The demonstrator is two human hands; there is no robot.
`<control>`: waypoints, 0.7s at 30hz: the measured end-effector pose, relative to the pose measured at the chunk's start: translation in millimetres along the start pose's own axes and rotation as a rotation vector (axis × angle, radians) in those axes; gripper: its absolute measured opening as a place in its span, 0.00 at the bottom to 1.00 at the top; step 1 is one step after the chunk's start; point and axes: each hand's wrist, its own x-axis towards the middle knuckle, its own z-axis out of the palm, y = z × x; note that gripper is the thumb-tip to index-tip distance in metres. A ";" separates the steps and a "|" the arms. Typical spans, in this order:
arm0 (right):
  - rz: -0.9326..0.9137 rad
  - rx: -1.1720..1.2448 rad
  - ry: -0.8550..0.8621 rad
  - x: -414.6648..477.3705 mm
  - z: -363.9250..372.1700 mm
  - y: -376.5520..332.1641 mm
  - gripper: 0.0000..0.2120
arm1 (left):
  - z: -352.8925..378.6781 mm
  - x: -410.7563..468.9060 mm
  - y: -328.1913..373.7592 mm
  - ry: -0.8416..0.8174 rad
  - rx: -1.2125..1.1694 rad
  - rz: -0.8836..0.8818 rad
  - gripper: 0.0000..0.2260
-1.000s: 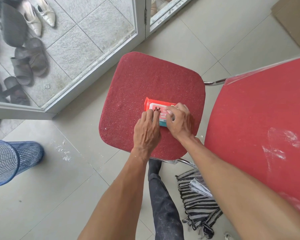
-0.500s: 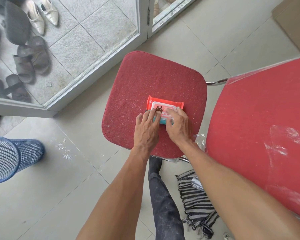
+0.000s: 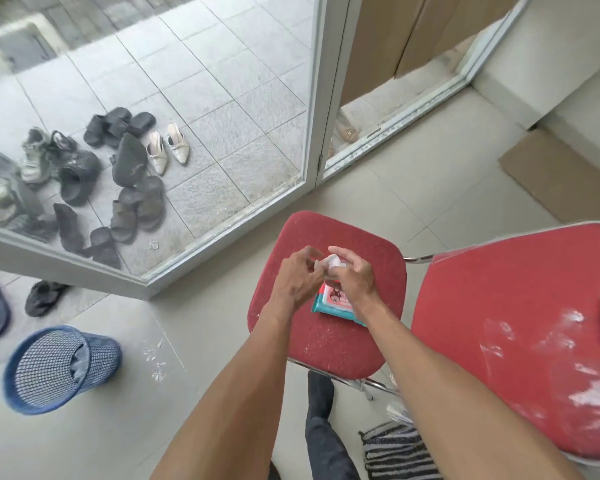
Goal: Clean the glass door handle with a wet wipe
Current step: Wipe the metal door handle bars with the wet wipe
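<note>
A red and teal wet wipe pack (image 3: pixel 333 303) lies on the red chair seat (image 3: pixel 326 337). Above it, both hands have lifted off the pack and pinch a white wet wipe (image 3: pixel 333 263) between them. My left hand (image 3: pixel 298 278) holds its left side with curled fingers. My right hand (image 3: pixel 354 275) holds the right side and partly covers the pack. The glass door (image 3: pixel 222 133) with its white frame stands ahead; no door handle is in view.
A second red chair (image 3: pixel 520 327) stands at the right. A blue mesh bin (image 3: pixel 59 368) sits on the floor at left. Several shoes (image 3: pixel 125 174) lie outside the glass. Cardboard (image 3: pixel 561 174) lies far right, and a striped cloth (image 3: pixel 395 452) under the chair.
Both hands rose from the pack, drawing a white wipe out of it. My head tilted up, bringing more of the glass door and the shoes into view.
</note>
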 end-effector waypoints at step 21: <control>-0.658 -0.103 -0.400 -259.7 181.4 -391.6 0.24 | -446.1 -220.5 191.5 0.754 -0.241 0.264 0.12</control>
